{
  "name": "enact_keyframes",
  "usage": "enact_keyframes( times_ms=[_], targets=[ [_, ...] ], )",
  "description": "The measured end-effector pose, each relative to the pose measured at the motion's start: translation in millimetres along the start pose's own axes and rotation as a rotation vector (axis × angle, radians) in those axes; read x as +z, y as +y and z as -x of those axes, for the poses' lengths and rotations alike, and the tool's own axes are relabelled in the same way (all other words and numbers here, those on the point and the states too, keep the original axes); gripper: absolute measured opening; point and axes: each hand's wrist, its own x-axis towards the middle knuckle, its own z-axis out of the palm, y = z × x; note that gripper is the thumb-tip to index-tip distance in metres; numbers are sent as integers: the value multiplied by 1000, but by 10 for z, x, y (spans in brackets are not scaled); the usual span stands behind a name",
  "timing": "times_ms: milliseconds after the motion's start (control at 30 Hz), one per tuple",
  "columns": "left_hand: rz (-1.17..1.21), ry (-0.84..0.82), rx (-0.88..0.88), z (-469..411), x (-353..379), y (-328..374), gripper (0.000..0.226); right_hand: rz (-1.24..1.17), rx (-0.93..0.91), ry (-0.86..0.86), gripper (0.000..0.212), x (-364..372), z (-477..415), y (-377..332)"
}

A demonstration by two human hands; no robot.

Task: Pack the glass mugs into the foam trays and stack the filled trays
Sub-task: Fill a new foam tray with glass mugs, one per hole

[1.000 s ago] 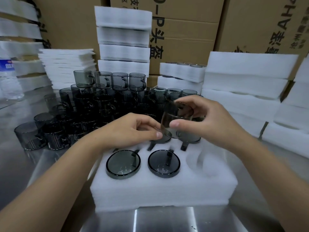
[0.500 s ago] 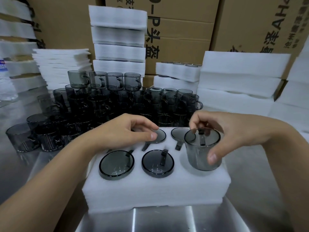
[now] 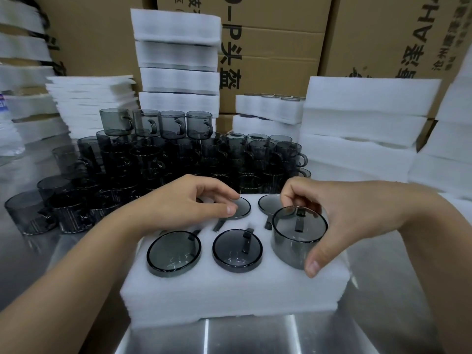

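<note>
Right hand (image 3: 357, 218) pinches upright mug (image 3: 293, 249), handle rearward, left hand (image 3: 184, 203) loosely curled over tray (image 3: 229, 292)

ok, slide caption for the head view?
Right hand holds a glass mug at the front-right slot of the foam tray; left hand rests on a back-row mug.

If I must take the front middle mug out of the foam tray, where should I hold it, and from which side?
Probably from straight above. The front middle mug sits sunk in the foam tray, base up, so only its round edge stands free. Pinch that edge at left and right; its handle fills the slot at the back.
</note>
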Motion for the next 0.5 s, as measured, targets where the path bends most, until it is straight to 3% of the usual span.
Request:
enact_keyframes(
  times_ms=[100,500],
  targets=[
    [-19,-1,-4,-1,-2,-10,21,38,-1,14,71,11,8,-21],
    [-36,7,0,-6,-1,-31,20,217,130,30,74,50,80,-86]
  ],
)
